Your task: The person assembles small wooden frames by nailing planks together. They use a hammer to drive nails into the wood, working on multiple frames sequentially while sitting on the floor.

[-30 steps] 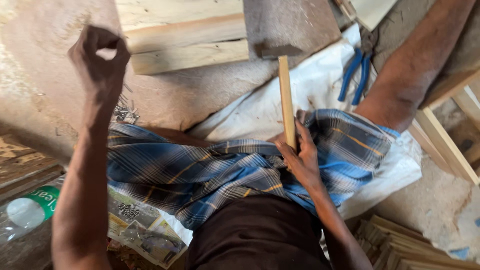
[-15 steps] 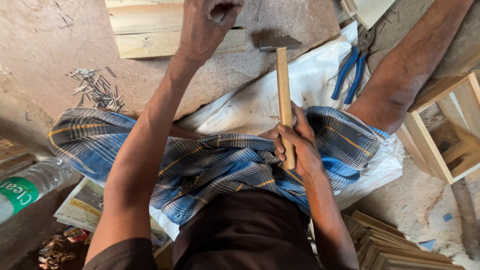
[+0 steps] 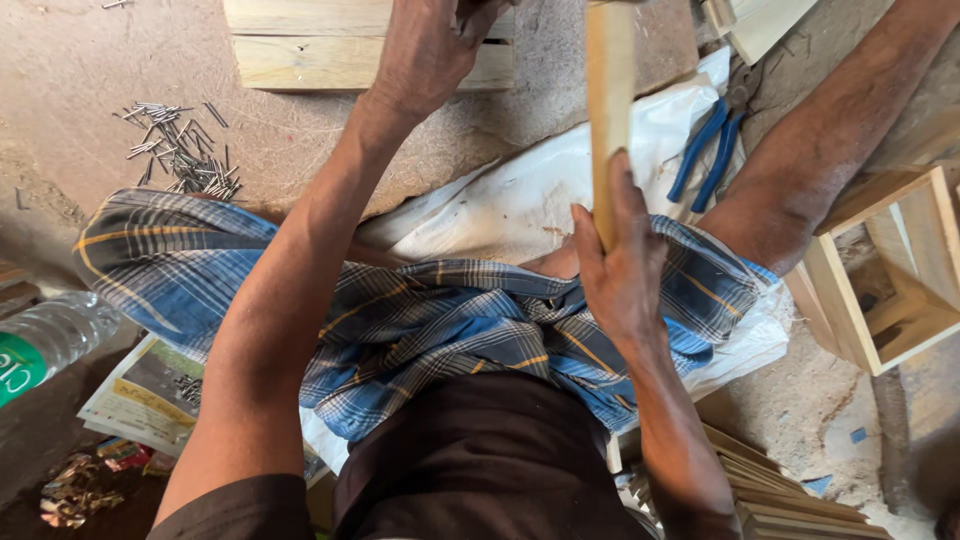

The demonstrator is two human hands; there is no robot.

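My left hand [image 3: 430,50] reaches forward to the pale wooden planks [image 3: 300,60] at the top of the view. Its fingers are curled together over the plank edge, and what they pinch is hidden. My right hand [image 3: 620,270] grips the lower end of a long wooden handle [image 3: 610,100], which it holds upright over my lap. The handle's top runs out of the frame. A heap of small steel nails [image 3: 185,150] lies on the dusty ground, left of my left arm.
Blue-handled pliers [image 3: 705,150] lie on a white sack [image 3: 520,200] by my right leg. An open wooden box frame [image 3: 900,270] stands at the right, with stacked wood slats [image 3: 780,490] below it. A plastic bottle [image 3: 45,340] and printed paper [image 3: 140,390] lie at the left.
My left hand came from the left side near the nails up to the planks. My right hand lifted the handle, and its head rose off the grey block and out of view.
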